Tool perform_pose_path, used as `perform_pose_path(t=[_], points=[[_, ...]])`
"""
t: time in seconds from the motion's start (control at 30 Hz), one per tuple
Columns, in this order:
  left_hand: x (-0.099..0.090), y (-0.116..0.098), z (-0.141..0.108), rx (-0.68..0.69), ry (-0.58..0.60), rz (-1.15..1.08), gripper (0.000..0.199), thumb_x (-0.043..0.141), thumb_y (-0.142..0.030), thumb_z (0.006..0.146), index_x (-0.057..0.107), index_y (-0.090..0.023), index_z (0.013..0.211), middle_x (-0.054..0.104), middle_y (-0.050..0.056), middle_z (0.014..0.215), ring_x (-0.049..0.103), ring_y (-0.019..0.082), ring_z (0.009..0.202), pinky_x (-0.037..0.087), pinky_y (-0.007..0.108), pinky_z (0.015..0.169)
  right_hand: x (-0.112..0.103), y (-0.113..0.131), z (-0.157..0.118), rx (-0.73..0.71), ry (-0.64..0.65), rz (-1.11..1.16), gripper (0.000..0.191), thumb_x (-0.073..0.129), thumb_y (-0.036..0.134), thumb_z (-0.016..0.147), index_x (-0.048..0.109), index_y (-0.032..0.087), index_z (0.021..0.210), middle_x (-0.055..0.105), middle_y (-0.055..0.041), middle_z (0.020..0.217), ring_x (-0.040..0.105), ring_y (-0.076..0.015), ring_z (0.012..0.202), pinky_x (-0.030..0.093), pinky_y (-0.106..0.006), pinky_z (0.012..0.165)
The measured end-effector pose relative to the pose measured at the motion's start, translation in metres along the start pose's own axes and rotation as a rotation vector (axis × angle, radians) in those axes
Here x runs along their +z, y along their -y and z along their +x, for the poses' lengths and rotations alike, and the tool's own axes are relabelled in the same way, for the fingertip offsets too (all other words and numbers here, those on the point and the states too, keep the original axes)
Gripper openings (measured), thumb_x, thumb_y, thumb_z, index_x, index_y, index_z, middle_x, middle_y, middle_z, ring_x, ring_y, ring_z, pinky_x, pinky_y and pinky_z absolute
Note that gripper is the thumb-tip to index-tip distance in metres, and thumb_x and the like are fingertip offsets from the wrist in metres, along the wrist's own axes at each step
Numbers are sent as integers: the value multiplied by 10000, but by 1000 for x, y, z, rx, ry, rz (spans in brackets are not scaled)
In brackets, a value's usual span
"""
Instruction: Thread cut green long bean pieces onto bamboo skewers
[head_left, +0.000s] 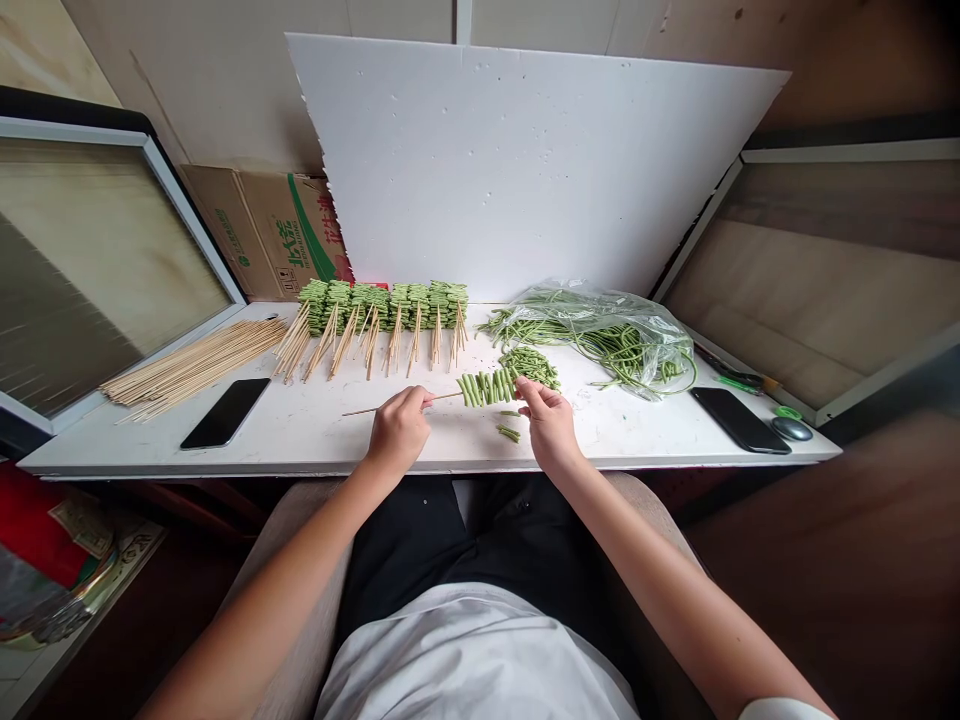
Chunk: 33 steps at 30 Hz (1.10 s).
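My left hand (401, 425) is closed round a thin wooden skewer (361, 411), which lies nearly level above the table. Toward its right end the skewer carries a row of cut green bean pieces (486, 388), set crosswise side by side. The fingers of my right hand (547, 415) pinch at the right end of that row, seemingly on a bean piece; the fingertips partly cover it. Just behind my right hand is a pile of cut bean pieces (531, 362). A few loose pieces (508, 433) lie on the table between my hands.
Finished bean skewers (405, 305) stand stacked in several bundles at the back. Bare skewers (199, 362) and a phone (225, 413) lie left. Long beans in a plastic bag (600, 325), another phone (739, 420) and a dark round object (791, 429) are right. A white foam board (540, 170) leans behind.
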<state>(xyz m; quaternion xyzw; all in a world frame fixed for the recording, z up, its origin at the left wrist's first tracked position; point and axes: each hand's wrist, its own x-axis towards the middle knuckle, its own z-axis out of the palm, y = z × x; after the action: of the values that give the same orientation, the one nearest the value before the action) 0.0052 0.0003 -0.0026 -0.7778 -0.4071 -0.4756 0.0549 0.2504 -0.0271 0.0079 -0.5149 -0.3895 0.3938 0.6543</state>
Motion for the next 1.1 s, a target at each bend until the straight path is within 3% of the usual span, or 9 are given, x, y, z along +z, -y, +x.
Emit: perform_pose_path(t=[0.37,0.6,1.1], points=[[-1,4,0,99,9,36,555,383,105,660,713,-196,990,757,34,858,724,196,800,595,299,750,4,-3,-3,12,22,66,339,797,587,771,713,261,809,700,-71,971,619,-264,1035,470,-351,746],[-2,5,2,76,-20,-7,458,402,106,739,701,-188,923,755,51,856,732,205,821,602,315,775,1,1,-1,71,35,49,328,825,548,751,683,253,720,692,-70,930,616,-277,1041,452,-354,730],[1,1,-2,85,-13,28,394,418,91,765,656,-203,874,759,38,844,743,201,813,598,297,759,4,-7,-4,104,-4,94,377,860,590,707,744,241,792,742,-67,1006,646,-254,1018,457,-322,712]])
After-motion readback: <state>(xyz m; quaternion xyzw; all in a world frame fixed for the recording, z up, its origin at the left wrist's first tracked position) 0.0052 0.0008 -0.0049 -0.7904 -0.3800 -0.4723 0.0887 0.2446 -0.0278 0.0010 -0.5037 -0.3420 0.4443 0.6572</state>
